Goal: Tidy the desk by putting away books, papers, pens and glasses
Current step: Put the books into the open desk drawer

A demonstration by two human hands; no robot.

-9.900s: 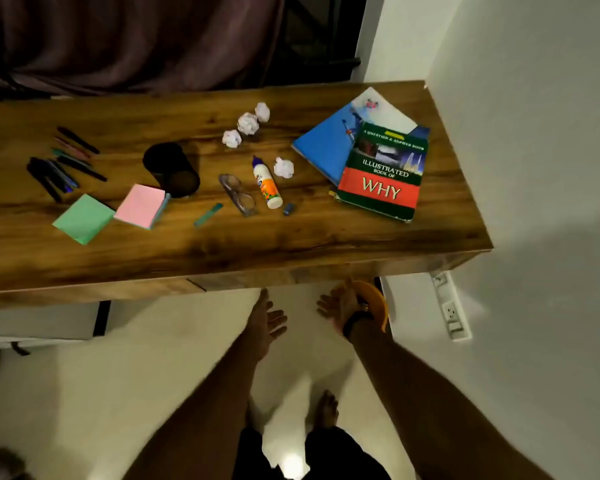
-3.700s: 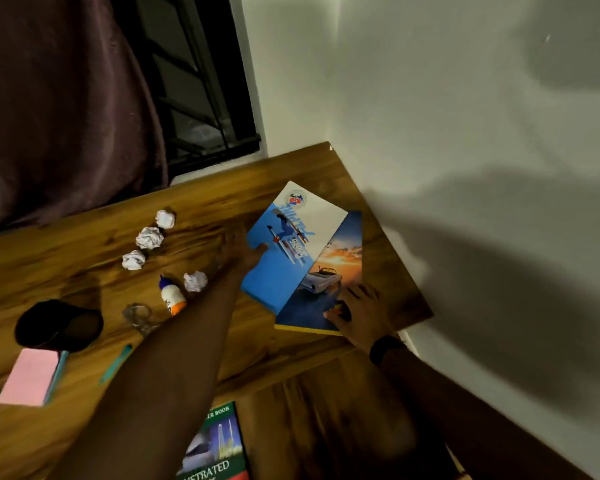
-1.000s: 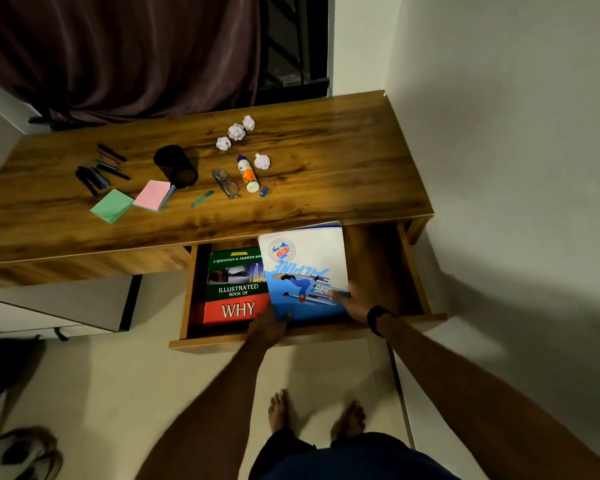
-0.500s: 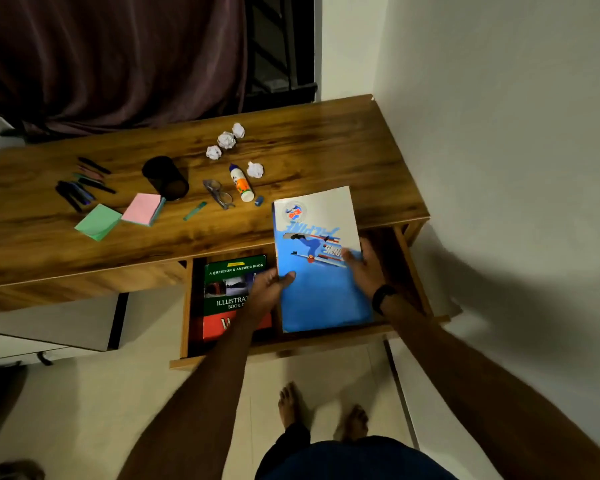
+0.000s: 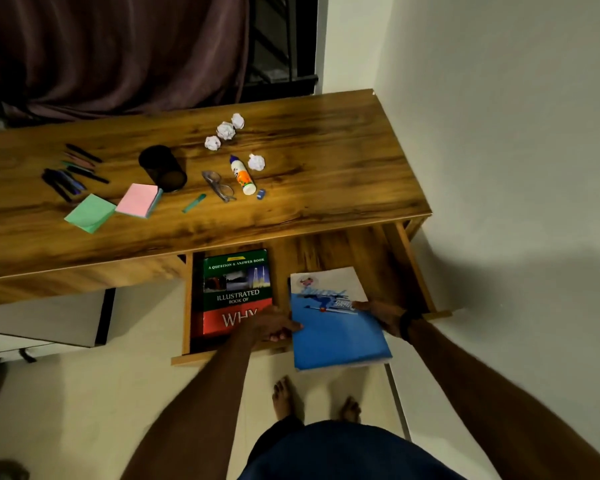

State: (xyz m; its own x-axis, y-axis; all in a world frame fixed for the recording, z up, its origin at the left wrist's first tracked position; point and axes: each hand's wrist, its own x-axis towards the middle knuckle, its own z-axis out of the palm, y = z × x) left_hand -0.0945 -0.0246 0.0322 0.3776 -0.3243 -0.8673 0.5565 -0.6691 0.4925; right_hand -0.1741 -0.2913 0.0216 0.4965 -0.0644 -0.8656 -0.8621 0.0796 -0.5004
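Both hands clamp the blue book (image 5: 336, 327) by its side edges, left hand (image 5: 271, 327) and right hand (image 5: 378, 311), over the open drawer (image 5: 409, 265), right of the green book (image 5: 234, 292). It looks thin, light and floppy, so opposite edges seem the sensible hold.

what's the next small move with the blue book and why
Probably lower the blue book forward into the open drawer, beside the green book. Both hands, left hand and right hand, hold it overhanging the drawer's front edge.

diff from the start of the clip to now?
Drawer now open. WHY book moved from desktop into it. Blue book off the desk, held by left hand and right hand over the drawer. Pens, glasses, paper balls unmoved.
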